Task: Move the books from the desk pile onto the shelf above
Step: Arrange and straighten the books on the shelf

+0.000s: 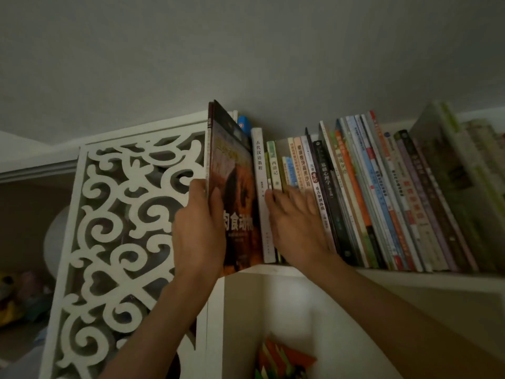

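- The two bare arms come up from the bottom, at 6 o'clock, because the white wooden shelf (410, 276) sits high above the person.
- The left hand (200, 228) holds the big dark brown picture book with gold letters (236, 187). Its thumb and fingers are curled round the book's near edge, so the book stands up straight and can slide in.
- This book is at the left end of the row, at 9 o'clock from the other books, with its bottom corner poking past the shelf edge. I think it is not all the way in yet.
- The right hand (296, 222) lies flat with straight fingers on the row of thin colourful standing books (355, 192). It pushes them toward 3 o'clock, probably to make room.
- The white panel with curly cut-out holes (123, 228) stands at 9 o'clock of the book and closes that end.
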Demonstrator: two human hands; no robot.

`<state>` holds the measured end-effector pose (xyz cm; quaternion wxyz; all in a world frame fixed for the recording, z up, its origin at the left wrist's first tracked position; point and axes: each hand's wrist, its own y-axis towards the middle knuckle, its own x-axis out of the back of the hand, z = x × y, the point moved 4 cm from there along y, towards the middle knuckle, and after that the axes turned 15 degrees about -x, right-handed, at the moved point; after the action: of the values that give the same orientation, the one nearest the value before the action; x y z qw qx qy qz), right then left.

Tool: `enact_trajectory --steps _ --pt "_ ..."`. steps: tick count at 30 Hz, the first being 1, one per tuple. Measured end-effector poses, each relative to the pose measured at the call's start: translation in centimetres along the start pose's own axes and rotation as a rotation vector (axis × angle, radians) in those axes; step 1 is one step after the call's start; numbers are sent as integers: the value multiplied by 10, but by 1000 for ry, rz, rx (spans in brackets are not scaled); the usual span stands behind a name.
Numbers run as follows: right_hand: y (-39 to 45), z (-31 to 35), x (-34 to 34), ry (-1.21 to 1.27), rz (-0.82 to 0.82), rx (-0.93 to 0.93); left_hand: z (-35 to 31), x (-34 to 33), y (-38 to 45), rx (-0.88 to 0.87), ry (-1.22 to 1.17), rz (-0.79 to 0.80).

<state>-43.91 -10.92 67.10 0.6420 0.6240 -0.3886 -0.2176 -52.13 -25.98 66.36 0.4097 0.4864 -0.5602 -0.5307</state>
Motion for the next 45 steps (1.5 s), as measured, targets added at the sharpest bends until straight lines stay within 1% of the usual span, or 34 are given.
enact_trajectory --steps 4,7,8,9,10,12,13,14,15,16,17,18,20,23,24,26,28,29,30,32,33,34,36,37,39,41,45 --pt "4 4 4 16 174 16 -16 20 -9 -62 18 -89" --pt "4 -4 10 87 294 -26 -29 29 -10 -71 -13 -102" --pt "1 -10 14 131 314 -42 -34 30 -10 -67 -26 -103" --pt "-2 -18 19 191 293 -56 -40 30 -11 -69 -33 -105" --pt "-6 -28 28 262 233 -62 -49 30 -12 -80 -35 -112" --pt "-13 -46 49 447 117 -78 -72 28 -14 -106 -38 -139" --pt "-15 -55 59 611 138 -112 -85 26 -15 -107 -54 -159" --pt "-18 -62 72 841 248 -178 -98 22 -15 -100 -77 -184" --pt "-20 -67 84 1078 398 -256 -112 18 -14 -83 -108 -206" --pt "-21 -76 95 1261 517 -355 -125 11 -13 -57 -151 -228" --pt "-21 -88 104 1343 576 -443 -139 4 -13 -26 -203 -246" --pt "-22 -102 113 1366 582 -504 -153 -4 -13 10 -254 -258" --pt "-25 -137 129 1421 509 -581 -179 -20 -17 92 -378 -263" --pt "-39 -187 146 1461 419 -673 -213 -53 -32 231 -628 -160" --pt "-45 -203 149 1456 386 -675 -223 -67 -39 283 -689 -113" --pt "-55 -231 155 1370 343 -637 -241 -91 -53 381 -778 -71" --pt "-60 -258 160 1271 333 -579 -256 -108 -63 414 -784 -72" --pt "-61 -273 164 1187 292 -548 -262 -115 -66 414 -762 -81" --pt "-62 -291 170 1000 185 -498 -269 -120 -67 411 -742 -88" --pt "-61 -329 176 473 -21 -454 -277 -130 -65 418 -723 -94" --pt "-62 -346 176 285 -59 -464 -280 -134 -64 422 -715 -96" --pt "-63 -359 173 193 -21 -493 -281 -136 -62 420 -700 -99" --pt "-68 -369 170 145 97 -530 -279 -136 -59 406 -664 -115" --pt "-69 -365 164 118 119 -503 -277 -133 -57 401 -647 -129" --pt "-69 -345 162 88 64 -380 -268 -126 -54 406 -612 -163" --pt "-65 -319 157 121 -6 -279 -258 -117 -53 409 -583 -186" --pt "-53 -281 141 185 18 -241 -243 -99 -48 395 -527 -159"
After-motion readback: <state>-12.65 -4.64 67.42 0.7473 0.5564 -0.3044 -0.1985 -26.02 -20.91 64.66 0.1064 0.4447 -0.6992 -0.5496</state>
